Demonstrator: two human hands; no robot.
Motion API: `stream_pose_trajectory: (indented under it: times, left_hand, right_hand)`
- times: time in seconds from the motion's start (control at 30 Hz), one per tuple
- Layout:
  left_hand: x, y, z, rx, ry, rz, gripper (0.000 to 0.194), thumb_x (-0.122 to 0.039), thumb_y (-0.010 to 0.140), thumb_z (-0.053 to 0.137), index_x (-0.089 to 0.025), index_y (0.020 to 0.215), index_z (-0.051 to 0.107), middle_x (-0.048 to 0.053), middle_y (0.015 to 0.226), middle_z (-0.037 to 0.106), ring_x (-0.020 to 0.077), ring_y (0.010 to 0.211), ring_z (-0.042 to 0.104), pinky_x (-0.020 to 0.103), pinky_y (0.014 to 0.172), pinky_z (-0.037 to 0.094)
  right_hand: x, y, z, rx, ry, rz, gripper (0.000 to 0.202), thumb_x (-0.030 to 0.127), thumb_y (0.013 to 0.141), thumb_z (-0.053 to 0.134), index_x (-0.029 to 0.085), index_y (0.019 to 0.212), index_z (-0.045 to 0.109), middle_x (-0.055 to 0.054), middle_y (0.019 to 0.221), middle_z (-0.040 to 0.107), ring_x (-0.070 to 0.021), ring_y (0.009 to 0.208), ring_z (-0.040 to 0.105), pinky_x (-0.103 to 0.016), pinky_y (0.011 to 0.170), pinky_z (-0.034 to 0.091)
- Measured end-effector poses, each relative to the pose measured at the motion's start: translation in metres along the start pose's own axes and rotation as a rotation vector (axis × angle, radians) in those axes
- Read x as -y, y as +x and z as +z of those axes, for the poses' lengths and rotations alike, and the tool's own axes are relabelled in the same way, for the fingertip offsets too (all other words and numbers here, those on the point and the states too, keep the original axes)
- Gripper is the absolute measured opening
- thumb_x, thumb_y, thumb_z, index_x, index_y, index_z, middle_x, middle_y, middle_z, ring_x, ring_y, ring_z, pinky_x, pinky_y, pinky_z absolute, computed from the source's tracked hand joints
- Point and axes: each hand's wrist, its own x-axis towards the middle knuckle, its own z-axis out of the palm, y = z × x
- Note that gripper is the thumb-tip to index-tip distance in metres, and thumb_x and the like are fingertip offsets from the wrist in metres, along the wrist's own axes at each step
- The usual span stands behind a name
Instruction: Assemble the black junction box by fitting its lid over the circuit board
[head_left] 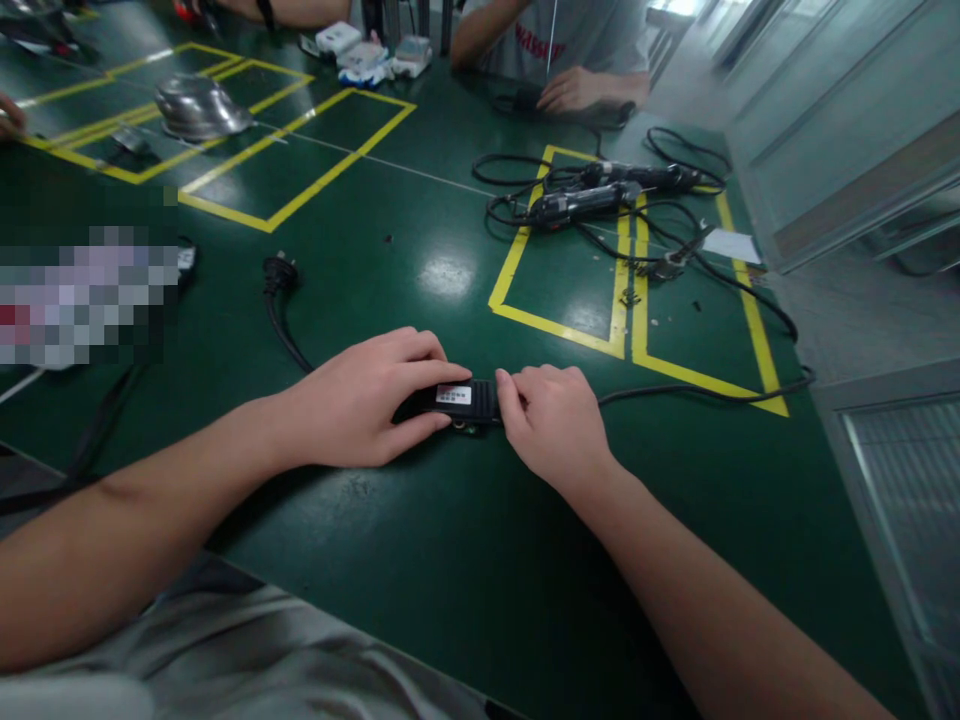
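Note:
A small black power adapter (482, 398) with a white label and a ribbed right end lies low over the green table in front of me. My left hand (390, 395) grips it from the left, fingers along the far side and thumb along the near side. A bit of green circuit board (469, 428) shows under its near edge. My right hand (555, 420) is closed at the adapter's right end, where the cable comes out; the grip itself is partly hidden. A black cable with a plug (280, 272) emerges beyond my left hand. Another black cable (675, 393) runs off to the right.
Two black electric screwdrivers (585, 203) with looped cords lie at the back right, near scattered screws (630, 297). Yellow tape (559, 325) marks rectangles on the table (420, 550). A metal bowl (199, 108) stands back left. Another person's hand (574, 90) rests across the table.

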Motion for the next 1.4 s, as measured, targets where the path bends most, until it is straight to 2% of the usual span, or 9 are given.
stream_pose_trajectory:
  times: [0.17,0.33,0.57,0.83,1.0,1.13,1.23,1.3,1.4]
  left_hand:
    - [0.003,-0.002,-0.002,-0.151,-0.031,0.004,0.042,-0.037,0.105,0.063,-0.016,0.141,0.071,0.013,0.123,0.072,0.0277,0.110,0.069,0.042,0.101,0.058]
    - [0.000,0.000,-0.001,0.089,0.033,0.043,0.036,-0.031,0.103,0.066,-0.017,0.135,0.075,0.013,0.116,0.072,0.0279,0.102,0.069,0.041,0.091,0.059]
    - [-0.003,0.001,0.000,0.119,0.057,0.017,0.038,-0.032,0.103,0.067,-0.018,0.137,0.075,0.013,0.117,0.073,0.0279,0.103,0.069,0.040,0.090,0.058]
    - [0.011,0.004,-0.004,-0.182,-0.032,-0.185,0.047,-0.046,0.105,0.060,-0.016,0.140,0.073,0.012,0.118,0.073,0.0277,0.105,0.071,0.043,0.098,0.059]
    - [0.028,0.004,0.004,-0.046,0.151,-0.301,0.044,-0.039,0.101,0.060,-0.017,0.137,0.074,0.015,0.122,0.074,0.0331,0.109,0.068,0.053,0.100,0.058]
    - [0.027,0.003,0.005,-0.121,0.175,-0.279,0.046,-0.036,0.100,0.062,-0.018,0.141,0.070,0.016,0.130,0.069,0.0330,0.114,0.065,0.053,0.101,0.057]
    - [0.020,0.003,-0.004,-0.149,0.242,-0.255,0.031,-0.038,0.104,0.055,-0.018,0.110,0.078,0.014,0.111,0.069,0.0289,0.099,0.064,0.045,0.088,0.055]
    - [0.016,0.004,-0.009,-0.047,0.297,-0.228,0.040,-0.038,0.107,0.050,-0.019,0.081,0.074,0.011,0.091,0.068,0.0251,0.083,0.062,0.041,0.076,0.048]
    - [0.014,0.004,-0.008,0.116,0.338,-0.201,0.052,-0.040,0.109,0.047,-0.020,0.066,0.068,0.008,0.073,0.067,0.0209,0.067,0.059,0.040,0.070,0.038]
  right_hand:
    - [0.001,0.000,0.000,0.007,0.009,0.000,0.055,0.030,0.113,0.042,0.020,0.070,0.075,-0.008,0.073,0.074,-0.0199,0.068,0.059,-0.039,0.072,0.027]
    - [0.002,0.000,-0.001,0.017,0.009,0.005,0.055,0.030,0.113,0.042,0.020,0.070,0.075,-0.008,0.071,0.073,-0.0200,0.068,0.059,-0.039,0.073,0.027]
    - [0.001,0.000,-0.001,0.001,0.017,0.006,0.055,0.030,0.113,0.044,0.020,0.069,0.074,-0.007,0.069,0.070,-0.0206,0.067,0.058,-0.039,0.073,0.028]
    - [0.001,0.000,0.000,0.002,0.022,0.000,0.056,0.030,0.113,0.043,0.020,0.067,0.073,-0.008,0.070,0.072,-0.0203,0.067,0.059,-0.039,0.073,0.028]
    - [0.000,0.000,-0.001,0.012,0.040,0.006,0.056,0.031,0.112,0.046,0.020,0.064,0.071,-0.007,0.067,0.068,-0.0197,0.066,0.057,-0.039,0.073,0.028]
    - [0.000,-0.001,-0.001,-0.005,0.060,-0.001,0.055,0.033,0.111,0.048,0.021,0.062,0.069,-0.005,0.063,0.065,-0.0190,0.065,0.054,-0.038,0.073,0.029]
    - [0.001,-0.002,-0.001,-0.030,0.055,-0.006,0.053,0.033,0.109,0.051,0.021,0.060,0.066,-0.005,0.062,0.063,-0.0185,0.065,0.053,-0.038,0.072,0.028]
    - [0.002,-0.002,-0.001,-0.036,0.046,-0.009,0.053,0.033,0.108,0.052,0.021,0.058,0.064,-0.004,0.062,0.062,-0.0181,0.065,0.052,-0.038,0.072,0.027]
    - [0.003,-0.002,-0.001,-0.028,0.031,-0.015,0.053,0.033,0.108,0.052,0.021,0.057,0.063,-0.004,0.061,0.060,-0.0178,0.064,0.051,-0.038,0.072,0.027]
